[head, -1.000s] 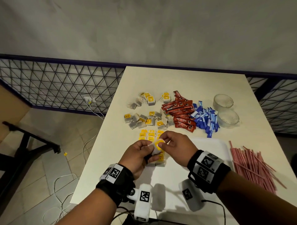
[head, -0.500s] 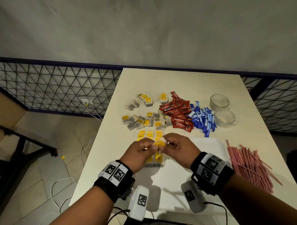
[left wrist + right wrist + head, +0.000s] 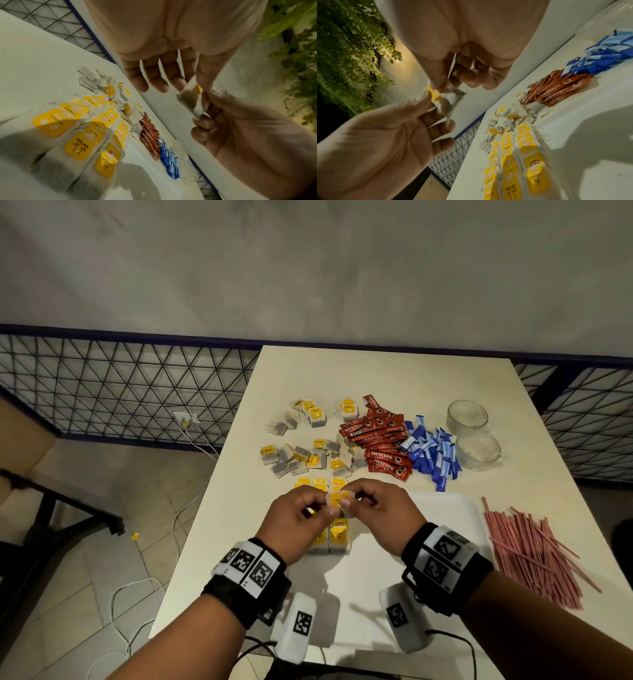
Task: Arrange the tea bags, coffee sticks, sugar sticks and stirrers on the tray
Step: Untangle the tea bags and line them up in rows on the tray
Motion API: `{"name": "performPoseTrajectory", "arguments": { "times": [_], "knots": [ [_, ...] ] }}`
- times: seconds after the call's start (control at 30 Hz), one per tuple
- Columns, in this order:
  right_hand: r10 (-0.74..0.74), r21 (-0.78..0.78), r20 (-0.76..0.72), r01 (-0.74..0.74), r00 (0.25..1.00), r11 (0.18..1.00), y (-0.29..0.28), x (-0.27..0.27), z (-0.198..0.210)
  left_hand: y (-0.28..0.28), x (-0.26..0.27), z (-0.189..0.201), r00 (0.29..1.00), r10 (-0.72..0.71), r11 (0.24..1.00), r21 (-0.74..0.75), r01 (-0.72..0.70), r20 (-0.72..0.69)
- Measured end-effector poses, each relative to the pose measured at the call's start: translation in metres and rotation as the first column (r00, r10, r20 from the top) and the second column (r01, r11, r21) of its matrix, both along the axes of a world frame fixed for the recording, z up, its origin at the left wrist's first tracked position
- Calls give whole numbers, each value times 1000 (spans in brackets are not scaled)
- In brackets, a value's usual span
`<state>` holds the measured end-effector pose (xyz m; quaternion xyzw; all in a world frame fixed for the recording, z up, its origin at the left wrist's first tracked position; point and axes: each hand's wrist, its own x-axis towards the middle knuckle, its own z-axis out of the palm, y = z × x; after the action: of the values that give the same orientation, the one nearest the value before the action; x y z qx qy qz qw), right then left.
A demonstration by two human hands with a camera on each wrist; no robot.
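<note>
Two hands meet above the tray (image 3: 459, 508), pinching one tea bag (image 3: 337, 501) between them: left hand (image 3: 294, 522) on its left edge, right hand (image 3: 380, 508) on the right. Below lie rows of yellow-tagged tea bags (image 3: 337, 537). Rightward on the table (image 3: 376, 371): coffee sticks (image 3: 380, 440), sugar sticks (image 3: 431, 453), stirrers (image 3: 534, 553).

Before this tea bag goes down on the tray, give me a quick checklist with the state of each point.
1. Tea bag held: ok, pinched between left hand and right hand.
2. Tag lying flat against the bag: cannot tell, fingers cover it.
3. Rows of tea bags on the tray straight: ok.
4. Free spot at the near end of the rows: cannot tell, the hands hide it.
5. Coffee sticks clear of the tray: ok.
</note>
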<state>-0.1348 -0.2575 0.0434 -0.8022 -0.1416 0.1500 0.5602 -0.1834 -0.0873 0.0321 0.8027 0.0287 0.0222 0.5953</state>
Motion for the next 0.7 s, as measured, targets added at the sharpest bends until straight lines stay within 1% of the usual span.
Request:
{"name": "performPoseTrajectory", "arguments": {
  "times": [0.07, 0.13, 0.2, 0.27, 0.33, 0.4, 0.47, 0.5, 0.63, 0.7],
  "knots": [
    [-4, 5, 21, 3, 1000, 1000, 1, 2, 4, 1, 1, -1, 999, -35, 994, 107, 35, -2],
    [27, -73, 55, -23, 998, 997, 1, 4, 4, 2, 3, -5, 999, -43, 979, 201, 45, -15],
    [81, -157, 44, -73, 996, 985, -1, 4, -1, 2, 1, -10, 995, -56, 961, 265, 76, -81],
    [104, -224, -22, -106, 994, 969, -3, 2, -13, 8, -5, -20, 985, -42, 959, 268, 87, -169],
    [86, -296, -117, -117, 989, 948, -6, -3, -31, 19, -16, -33, 969, 31, 961, 275, 39, -245],
    [45, -346, -212, -118, 976, 931, -9, -9, -50, 29, -26, -45, 943, 102, 925, 378, 27, -316],
    [3, -361, -287, -111, 958, 926, -9, -13, -66, 37, -33, -57, 917, 149, 874, 482, 52, -370],
    [-16, -368, -313, -106, 949, 924, -8, -14, -74, 40, -36, -63, 907, 163, 858, 510, 65, -388],
    [-50, -415, -334, -99, 941, 905, -2, -15, -91, 45, -41, -75, 878, 186, 830, 549, 100, -441],
    [-72, -407, -329, -72, 942, 911, 1, -14, -94, 47, -43, -77, 879, 181, 842, 532, 94, -442]
  ]
}}
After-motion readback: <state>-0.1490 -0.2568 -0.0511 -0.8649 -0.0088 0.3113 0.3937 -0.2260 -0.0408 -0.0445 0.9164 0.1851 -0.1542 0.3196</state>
